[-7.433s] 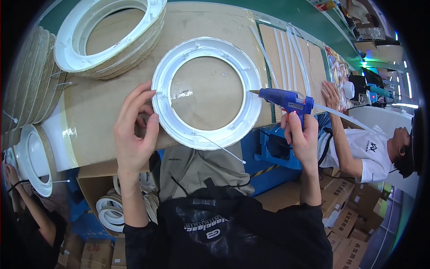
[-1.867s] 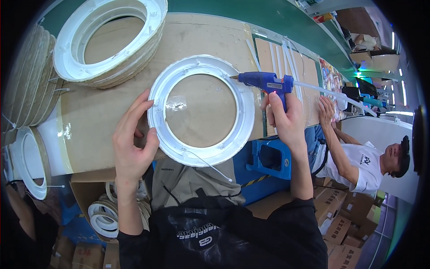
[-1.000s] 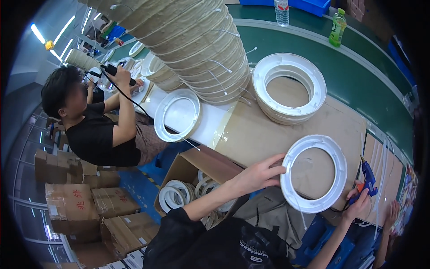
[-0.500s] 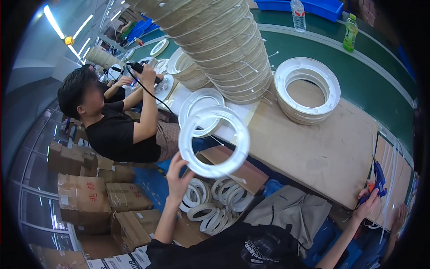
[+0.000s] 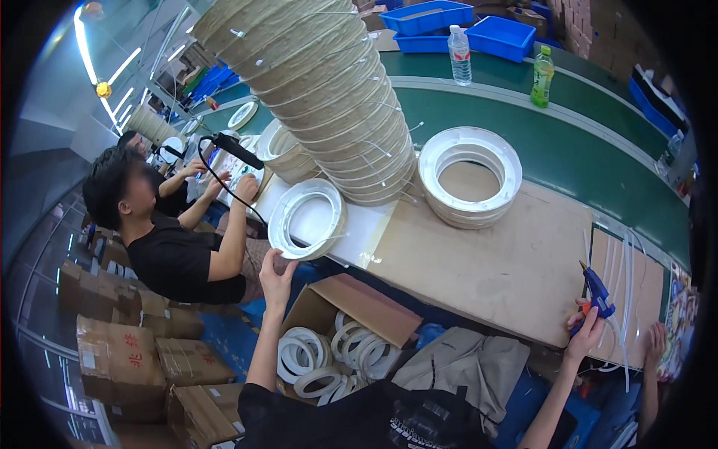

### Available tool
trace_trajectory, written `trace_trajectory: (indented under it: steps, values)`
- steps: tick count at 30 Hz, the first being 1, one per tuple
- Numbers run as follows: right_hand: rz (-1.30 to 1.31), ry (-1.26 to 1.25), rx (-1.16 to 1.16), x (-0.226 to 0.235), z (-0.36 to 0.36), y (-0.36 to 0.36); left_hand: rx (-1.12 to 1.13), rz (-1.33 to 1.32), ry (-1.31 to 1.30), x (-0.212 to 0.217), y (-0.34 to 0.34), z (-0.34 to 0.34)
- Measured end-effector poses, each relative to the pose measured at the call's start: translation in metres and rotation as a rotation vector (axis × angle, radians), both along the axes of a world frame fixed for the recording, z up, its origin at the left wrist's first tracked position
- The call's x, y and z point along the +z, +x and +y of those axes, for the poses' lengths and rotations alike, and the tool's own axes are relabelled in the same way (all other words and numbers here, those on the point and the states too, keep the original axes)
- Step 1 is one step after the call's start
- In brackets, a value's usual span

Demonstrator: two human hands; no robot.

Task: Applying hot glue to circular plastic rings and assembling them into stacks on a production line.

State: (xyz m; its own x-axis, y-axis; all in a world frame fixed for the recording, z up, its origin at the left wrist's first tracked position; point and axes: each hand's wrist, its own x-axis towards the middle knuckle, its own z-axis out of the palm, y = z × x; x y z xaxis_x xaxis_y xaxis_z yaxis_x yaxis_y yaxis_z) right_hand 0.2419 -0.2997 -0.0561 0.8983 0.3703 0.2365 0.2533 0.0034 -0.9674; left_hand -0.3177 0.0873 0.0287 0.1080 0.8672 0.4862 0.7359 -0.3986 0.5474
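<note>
Left hand (image 5: pixel 278 271) reaches up with fingers spread loosely open, fingertips at the lower rim of the white ring (image 5: pixel 307 218); whether it grips or only touches the rim cannot be told. The ring lies flat on a short ring stack at the table's near-left corner, opening facing up, just above the hand; round, so no long axis. Beyond the ring the tall tan stack (image 5: pixel 321 82) leans overhead and crowds that side. Below the hand an open box (image 5: pixel 351 314) holds more rings. Left of the hand a seated person (image 5: pixel 172 239) is close, with little room there. Right hand (image 5: pixel 585 333) is wrapped shut around the glue gun (image 5: pixel 596 290) at the table's near edge; the gun's long axis runs near upright, nozzle pointing up and slightly left, away from the wrist. Left of this grip the bare board (image 5: pixel 486 262) is open up to another ring pile (image 5: pixel 470 176). Right of it lie white strips (image 5: pixel 624 269) and another person's hand (image 5: pixel 657 340).
</note>
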Motion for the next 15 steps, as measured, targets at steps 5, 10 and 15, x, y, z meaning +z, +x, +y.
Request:
trace_trajectory:
  steps: [5,10,15]
  values:
    - [-0.029,-0.011,-0.022,-0.003,0.000,0.001,-0.052,-0.074,-0.044,-0.006,0.001,0.012]
    - [-0.070,-0.034,-0.039,-0.003,0.005,-0.003,-0.119,-0.229,-0.146,-0.019,-0.011,0.021]
    - [-0.090,-0.050,-0.080,0.001,0.006,-0.008,-0.153,-0.282,-0.258,-0.010,-0.004,0.013]
